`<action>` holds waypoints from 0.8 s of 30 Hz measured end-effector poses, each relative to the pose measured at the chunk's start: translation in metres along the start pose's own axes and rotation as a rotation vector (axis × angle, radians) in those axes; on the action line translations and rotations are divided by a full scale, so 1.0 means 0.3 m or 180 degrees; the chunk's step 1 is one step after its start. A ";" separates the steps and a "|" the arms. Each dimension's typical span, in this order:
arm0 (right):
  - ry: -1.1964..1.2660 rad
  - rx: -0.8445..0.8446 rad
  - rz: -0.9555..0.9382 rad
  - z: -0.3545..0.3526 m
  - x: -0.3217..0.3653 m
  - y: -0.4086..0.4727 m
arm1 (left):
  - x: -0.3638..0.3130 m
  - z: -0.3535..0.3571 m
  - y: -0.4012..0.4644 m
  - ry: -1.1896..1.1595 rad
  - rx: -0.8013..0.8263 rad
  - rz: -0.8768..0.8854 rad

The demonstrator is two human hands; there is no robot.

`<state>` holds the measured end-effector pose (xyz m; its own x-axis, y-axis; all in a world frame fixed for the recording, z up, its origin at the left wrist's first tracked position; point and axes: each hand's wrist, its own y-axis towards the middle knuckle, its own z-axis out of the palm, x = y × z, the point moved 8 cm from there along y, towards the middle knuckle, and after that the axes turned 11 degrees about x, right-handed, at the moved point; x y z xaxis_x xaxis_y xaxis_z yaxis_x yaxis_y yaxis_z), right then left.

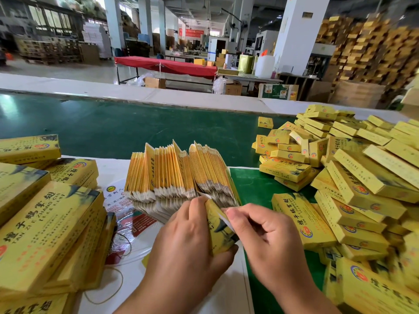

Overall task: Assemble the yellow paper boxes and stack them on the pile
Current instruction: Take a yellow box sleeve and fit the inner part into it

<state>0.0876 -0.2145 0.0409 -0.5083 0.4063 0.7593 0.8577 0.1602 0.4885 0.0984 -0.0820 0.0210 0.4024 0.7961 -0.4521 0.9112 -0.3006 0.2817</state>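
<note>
Both hands are close together in front of the person, low over the table, and both are on the same yellow box (pixel 218 227). The left hand (pixel 188 241) wraps around it: the thumb sits under the bottom end and the fingers curl over the top edge, so the box is held tight and stands a bit tilted. The right hand (pixel 260 232) has its fingers bent in, and the thumb and first finger pinch a small white flap (pixel 225 219) at the box's side. The box is not yet fully shaped (it looks quite flat).

Just behind the hands stands a thick row of flat boxes (pixel 181 175), packed on edge like cards, with their white flaps pointing down toward the hands. They rest on a white sheet (pixel 136 264) with red printing.

To the right, a big messy pile of finished boxes (pixel 353 177) spreads over the green table (pixel 256 184). One box (pixel 301 220) lies flat just beside the right hand. To the left sit bigger yellow bundles (pixel 45 230), stacked on each other.

Beyond the table runs a wide green belt (pixel 136 125).
</note>
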 end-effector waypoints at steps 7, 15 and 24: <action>-0.0906 -0.0093 -0.0474 0.035 0.065 -0.008 | 0.010 -0.025 -0.006 -0.0165 -0.0070 -0.0023; -0.0503 0.0043 -0.0228 0.073 0.038 -0.007 | 0.035 -0.030 -0.003 -0.0373 -0.0144 -0.0182; 0.1157 -0.0667 0.1096 -0.111 -0.147 0.009 | -0.059 -0.107 0.012 -0.1879 0.0861 0.1132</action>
<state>0.1097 -0.2619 0.0229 -0.2264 0.0603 0.9722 0.9645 -0.1252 0.2324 0.0916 -0.0803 0.0572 0.5885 0.2343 -0.7738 0.6762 -0.6673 0.3122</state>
